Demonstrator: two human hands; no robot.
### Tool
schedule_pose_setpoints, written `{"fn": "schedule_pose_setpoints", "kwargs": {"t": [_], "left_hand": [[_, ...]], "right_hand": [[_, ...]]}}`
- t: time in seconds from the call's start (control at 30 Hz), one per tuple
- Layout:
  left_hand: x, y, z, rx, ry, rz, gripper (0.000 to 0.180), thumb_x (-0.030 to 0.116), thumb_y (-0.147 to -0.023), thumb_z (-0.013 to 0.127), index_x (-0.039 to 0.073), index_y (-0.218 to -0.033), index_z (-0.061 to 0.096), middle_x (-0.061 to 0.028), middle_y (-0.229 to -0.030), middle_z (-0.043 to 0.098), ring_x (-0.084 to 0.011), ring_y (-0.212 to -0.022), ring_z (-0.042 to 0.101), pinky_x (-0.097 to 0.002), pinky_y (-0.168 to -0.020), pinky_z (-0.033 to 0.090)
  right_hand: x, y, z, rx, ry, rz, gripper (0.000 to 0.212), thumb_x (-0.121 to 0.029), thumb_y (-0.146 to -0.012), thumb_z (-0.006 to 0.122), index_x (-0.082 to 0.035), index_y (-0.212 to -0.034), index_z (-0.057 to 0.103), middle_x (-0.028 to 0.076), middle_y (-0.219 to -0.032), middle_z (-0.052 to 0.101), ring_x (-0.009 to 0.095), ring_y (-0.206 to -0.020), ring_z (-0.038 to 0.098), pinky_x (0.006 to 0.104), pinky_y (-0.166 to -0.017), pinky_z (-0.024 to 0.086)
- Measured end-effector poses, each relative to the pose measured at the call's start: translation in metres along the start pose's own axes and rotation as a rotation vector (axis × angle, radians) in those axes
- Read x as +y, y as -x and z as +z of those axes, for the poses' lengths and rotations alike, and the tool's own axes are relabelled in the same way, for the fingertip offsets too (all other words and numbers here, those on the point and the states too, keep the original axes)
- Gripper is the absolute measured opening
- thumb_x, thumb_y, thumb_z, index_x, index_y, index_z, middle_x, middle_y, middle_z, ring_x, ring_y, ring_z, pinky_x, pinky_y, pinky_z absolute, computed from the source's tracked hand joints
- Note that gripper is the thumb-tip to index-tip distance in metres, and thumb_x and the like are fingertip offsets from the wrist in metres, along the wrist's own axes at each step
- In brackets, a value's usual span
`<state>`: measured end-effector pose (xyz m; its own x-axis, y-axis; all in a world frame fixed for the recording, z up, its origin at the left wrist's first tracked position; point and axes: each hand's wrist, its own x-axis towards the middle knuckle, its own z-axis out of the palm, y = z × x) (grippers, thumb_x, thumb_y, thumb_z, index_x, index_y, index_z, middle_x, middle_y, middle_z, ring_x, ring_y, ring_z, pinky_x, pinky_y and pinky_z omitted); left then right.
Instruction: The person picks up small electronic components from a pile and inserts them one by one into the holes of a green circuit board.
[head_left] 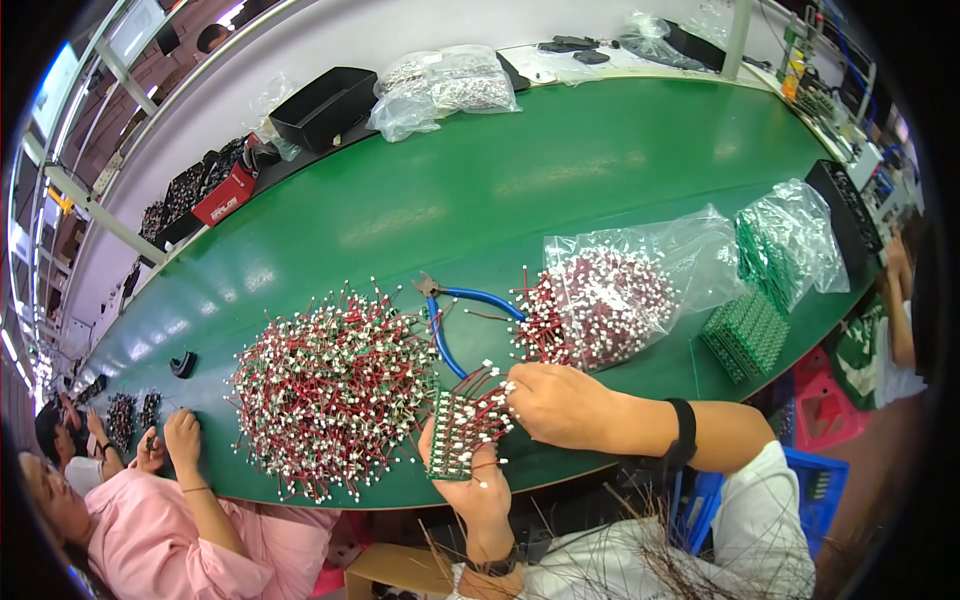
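Observation:
My left hand (pixel 478 500) grips a green circuit board panel (pixel 453 440) from below, near the table's front edge. Rows of red wires with white connectors stand up from the panel. My right hand (pixel 560 408) is closed in a pinch at the panel's right side, its fingertips among the wire ends; what they hold is hidden. To the left spreads a large heap of red-wired pieces with white connectors (pixel 335 390). Blue-handled cutting pliers (pixel 445 335) lie open beyond the panel. A clear plastic bag of red wires with white connectors (pixel 615 300) spills toward the pliers.
A stack of green circuit boards (pixel 745 335) stands on the right, beside a clear bag with green boards (pixel 790 245). Black trays (pixel 325 108), a red box (pixel 222 185) and bagged parts (pixel 450 85) line the far edge. A co-worker in pink (pixel 190 530) sits at left.

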<state>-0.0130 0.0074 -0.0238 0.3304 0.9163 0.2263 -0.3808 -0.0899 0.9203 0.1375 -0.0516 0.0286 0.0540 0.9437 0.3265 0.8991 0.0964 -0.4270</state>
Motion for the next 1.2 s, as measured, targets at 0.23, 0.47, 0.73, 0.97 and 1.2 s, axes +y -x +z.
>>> {"fn": "schedule_pose_setpoints", "kwargs": {"t": [0.23, 0.47, 0.73, 0.97, 1.2], "left_hand": [[-0.002, -0.002, -0.001, 0.02, -0.06, -0.011, 0.044, -0.007, -0.083, 0.06, -0.004, -0.124, 0.047, -0.0108, -0.111, 0.059, -0.016, -0.096, 0.059, -0.0303, -0.086, 0.05], [0.013, -0.003, 0.01, 0.122, 0.236, -0.169, 0.05, -0.016, -0.075, 0.056, -0.002, -0.123, 0.047, -0.0094, -0.105, 0.06, -0.0172, -0.092, 0.06, -0.0302, -0.085, 0.05], [0.012, -0.002, 0.008, 0.101, 0.213, -0.17, 0.052, -0.016, -0.077, 0.056, -0.002, -0.125, 0.045, -0.009, -0.107, 0.059, -0.0156, -0.094, 0.059, -0.0294, -0.087, 0.049], [0.001, -0.002, 0.002, 0.071, 0.172, -0.121, 0.048, -0.009, -0.082, 0.063, -0.002, -0.126, 0.045, -0.0096, -0.111, 0.059, -0.0153, -0.097, 0.059, -0.03, -0.087, 0.05], [-0.003, -0.004, -0.003, 0.009, 0.048, -0.068, 0.046, -0.005, -0.085, 0.063, -0.003, -0.126, 0.044, -0.0103, -0.112, 0.059, -0.0149, -0.096, 0.06, -0.0285, -0.084, 0.051]], "right_hand": [[0.003, -0.002, 0.006, 0.058, -0.118, -0.032, 0.011, -0.007, -0.079, 0.061, 0.002, -0.082, 0.056, 0.016, -0.085, 0.056, 0.034, -0.079, 0.062, 0.0404, -0.071, 0.053], [0.009, -0.003, 0.005, 0.1, -0.281, -0.006, 0.015, -0.008, -0.08, 0.065, 0.001, -0.084, 0.054, 0.016, -0.078, 0.056, 0.037, -0.069, 0.061, 0.0441, -0.06, 0.051], [0.005, -0.005, 0.007, 0.104, -0.265, 0.011, 0.018, -0.009, -0.078, 0.066, 0.0, -0.082, 0.052, 0.016, -0.076, 0.056, 0.037, -0.067, 0.061, 0.0443, -0.058, 0.051], [0.0, -0.003, 0.009, 0.084, -0.126, -0.011, 0.017, -0.011, -0.079, 0.065, 0.001, -0.081, 0.053, 0.015, -0.076, 0.056, 0.033, -0.068, 0.062, 0.0412, -0.06, 0.052], [-0.001, -0.001, 0.004, 0.042, 0.016, -0.047, 0.011, -0.007, -0.077, 0.061, 0.002, -0.08, 0.056, 0.015, -0.081, 0.057, 0.031, -0.073, 0.063, 0.0376, -0.065, 0.054]]}}
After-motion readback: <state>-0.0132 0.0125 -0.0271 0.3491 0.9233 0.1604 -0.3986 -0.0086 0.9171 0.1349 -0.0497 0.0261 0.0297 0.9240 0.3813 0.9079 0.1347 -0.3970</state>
